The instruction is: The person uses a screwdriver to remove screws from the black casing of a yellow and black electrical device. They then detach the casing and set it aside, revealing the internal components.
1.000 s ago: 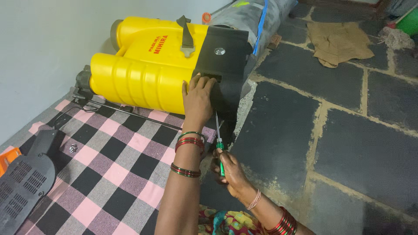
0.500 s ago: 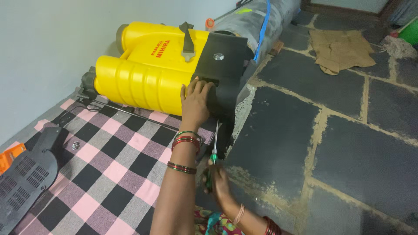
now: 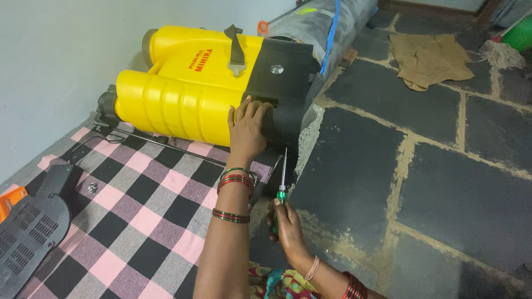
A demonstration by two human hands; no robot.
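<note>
From up here I see the floor (image 3: 443, 182) first: dark stone slabs with sandy joints, filling the right half of the view. A pale wall (image 3: 61, 61) closes the left side. Along the wall lies a checked cloth (image 3: 138, 221) in pink, black and grey, spread flat on the floor. On its far end rests the yellow tank (image 3: 177, 94), a big ribbed plastic body lying on its side with a grey strap across the top. A black cover (image 3: 282, 83) sits over the tank's near end, with a round metal fastener on its upper face. Behind it a long grey roll (image 3: 327, 22) with a blue band runs away toward the back. Further right, a crumpled brown cloth (image 3: 426, 58) lies on the slabs, well apart from the hands. At the lower left, a black vented panel (image 3: 27, 238) lies on the checked cloth, with an orange piece (image 3: 8, 199) just beside it at the edge. A small screw (image 3: 92, 187) lies loose on the cloth near that panel.

My left hand (image 3: 247, 130) is laid flat on the side of the black cover, its fingers (image 3: 256, 111) pressed together and curled over the cover's edge, bangles on the wrist. My right hand (image 3: 285, 227) is lower, near the edge of the cloth, fingers wrapped around the green handle of a screwdriver (image 3: 281, 185). The shaft points straight up, its tip just below the cover's lower edge; I cannot tell whether it touches.
</note>
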